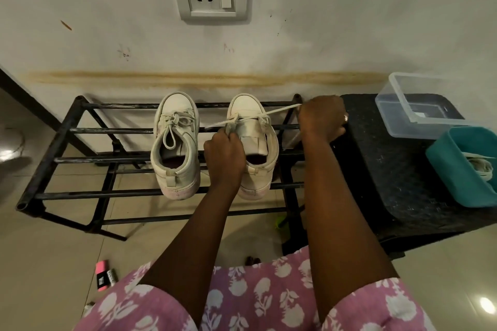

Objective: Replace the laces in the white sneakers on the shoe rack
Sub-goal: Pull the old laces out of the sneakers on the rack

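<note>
Sneakers on rack (pixel 80 131), toes to wall. R sneaker (pixel 258 166): L grip (pixel 224 142) pinches lace (pixel 279 110) by tongue, R grip (pixel 322 118) fisted on its end, pulled taut. L sneaker (pixel 174 142) tied, untouched. Early, I'd say; laces in teal tub (pixel 457 188) unused
</note>
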`<state>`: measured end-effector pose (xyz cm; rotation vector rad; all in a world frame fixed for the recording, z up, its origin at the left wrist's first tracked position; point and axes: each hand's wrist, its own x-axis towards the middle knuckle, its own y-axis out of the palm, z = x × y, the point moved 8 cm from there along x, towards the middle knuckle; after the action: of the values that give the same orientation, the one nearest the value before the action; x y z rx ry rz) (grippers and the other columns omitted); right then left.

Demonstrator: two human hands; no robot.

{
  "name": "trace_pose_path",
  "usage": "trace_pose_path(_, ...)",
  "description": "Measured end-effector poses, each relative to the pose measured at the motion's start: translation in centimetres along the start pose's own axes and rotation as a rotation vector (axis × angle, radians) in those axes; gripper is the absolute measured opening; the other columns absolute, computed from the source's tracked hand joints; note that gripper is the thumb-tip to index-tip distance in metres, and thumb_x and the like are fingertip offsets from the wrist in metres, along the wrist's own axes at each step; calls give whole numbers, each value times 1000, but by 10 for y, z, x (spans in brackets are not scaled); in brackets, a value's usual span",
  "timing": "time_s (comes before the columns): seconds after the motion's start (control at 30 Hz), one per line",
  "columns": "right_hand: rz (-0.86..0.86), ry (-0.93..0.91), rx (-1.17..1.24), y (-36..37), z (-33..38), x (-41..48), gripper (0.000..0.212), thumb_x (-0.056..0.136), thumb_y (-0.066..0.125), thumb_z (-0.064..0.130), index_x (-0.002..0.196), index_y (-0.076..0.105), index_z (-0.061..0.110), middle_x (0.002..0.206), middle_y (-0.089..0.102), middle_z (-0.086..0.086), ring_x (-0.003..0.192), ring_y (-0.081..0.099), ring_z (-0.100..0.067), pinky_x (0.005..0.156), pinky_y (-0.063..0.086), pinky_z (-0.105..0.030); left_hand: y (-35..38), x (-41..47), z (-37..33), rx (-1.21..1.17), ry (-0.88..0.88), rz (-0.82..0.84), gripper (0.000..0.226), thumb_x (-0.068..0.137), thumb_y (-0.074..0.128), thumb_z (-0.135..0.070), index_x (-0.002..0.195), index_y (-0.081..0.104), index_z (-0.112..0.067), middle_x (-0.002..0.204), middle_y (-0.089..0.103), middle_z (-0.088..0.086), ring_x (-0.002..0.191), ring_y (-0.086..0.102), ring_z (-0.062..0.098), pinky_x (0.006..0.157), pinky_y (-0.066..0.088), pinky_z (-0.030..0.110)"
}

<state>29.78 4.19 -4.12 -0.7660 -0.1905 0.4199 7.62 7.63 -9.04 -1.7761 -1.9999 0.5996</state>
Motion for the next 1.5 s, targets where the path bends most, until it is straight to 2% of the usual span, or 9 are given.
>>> trace_pose_path(0.17,-55,65,-50,-14,-16,5,32,92,55,18,119,56,2,128,53,-13,121,48,-32,101,39,-46,0,0,-1,19,-11,2,32,97,37,-13,102,62,6,102,63,24,97,54,38,74,29,33)
trace_pose_path(0.4,463,-492,-268,70,44,-40,34,82,66,22,116,66,22,133,40,-8,122,41,-31,104,34,-44,-3,-1,-1,-18,-18,-11,32,96,38,-13,100,63,7,97,64,23,92,56,36,67,27,27)
trace_pose_path(0.53,430,-634,-484,94,48,-61,26,89,59,17,113,67,19,130,40,-7,126,34,-33,104,32,-52,-2,-1,0,-14,-28,3,32,97,37,-14,102,63,5,101,63,23,95,56,35,66,25,26)
trace_pose_path(0.73,285,-368,-160,73,36,-31,27,79,57,26,101,71,16,107,65,1,105,58,-23,93,44,-44,-4,-3,-2,-26,-25,-26,33,98,37,-16,102,63,4,98,65,20,86,56,28,65,27,24)
trace_pose_path(0.83,181,-142,99,44,15,-4,13,81,62,18,84,73,12,81,70,-3,71,65,-17,64,55,-26,-7,-3,-1,-22,-39,-30,32,97,38,-13,98,63,6,96,64,21,84,55,29,60,22,23)
trace_pose_path(0.93,119,-46,108,15,-7,22,24,92,52,8,69,56,6,62,50,-1,49,43,-5,30,28,-5,-8,-3,-2,9,-61,-25,32,97,37,-14,102,63,5,99,64,21,87,54,31,58,19,22)
trace_pose_path(1.1,145,-43,-13,29,-20,29,10,93,53,5,84,57,4,68,50,-1,50,38,-5,29,29,-6,-5,-1,-2,27,-62,15,32,97,40,-18,102,65,2,98,65,18,89,58,30,64,28,24)
trace_pose_path(1.3,454,-260,-82,73,4,-7,38,91,52,3,126,59,12,125,61,-9,108,60,-22,76,44,-22,2,7,-7,42,-26,166,25,91,46,-18,89,66,-2,81,62,16,87,57,35,66,35,31)
trace_pose_path(1.5,608,-325,-44,92,10,-22,31,92,57,16,121,63,7,122,64,-11,112,58,-23,92,39,-26,14,12,-7,-2,-108,289,30,86,47,-8,111,63,-5,92,59,15,94,55,33,62,35,26)
